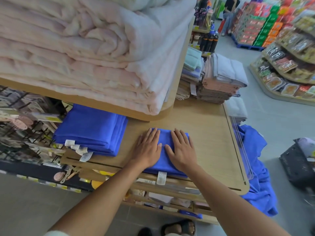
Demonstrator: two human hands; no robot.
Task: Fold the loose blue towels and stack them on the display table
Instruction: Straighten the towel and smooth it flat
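Near the lower middle of the frame, a folded blue towel (162,163) lies on the wooden tabletop (209,142), close to its front edge. A white label (161,178) hangs from the near side of the towel. Both hands lie flat on it with the fingers straight and a little spread. The left hand (147,149) presses the left part and the right hand (183,150) presses the right part, with the thumbs near each other.

To the left of the hands, partly under an upper shelf, stands a stack of folded blue towels (92,130). It does not touch the towel under the hands. At the right side of the frame, loose blue towels (259,184) hang in a heap beside the tabletop edge. Thick pink blankets (76,48) fill the upper left.
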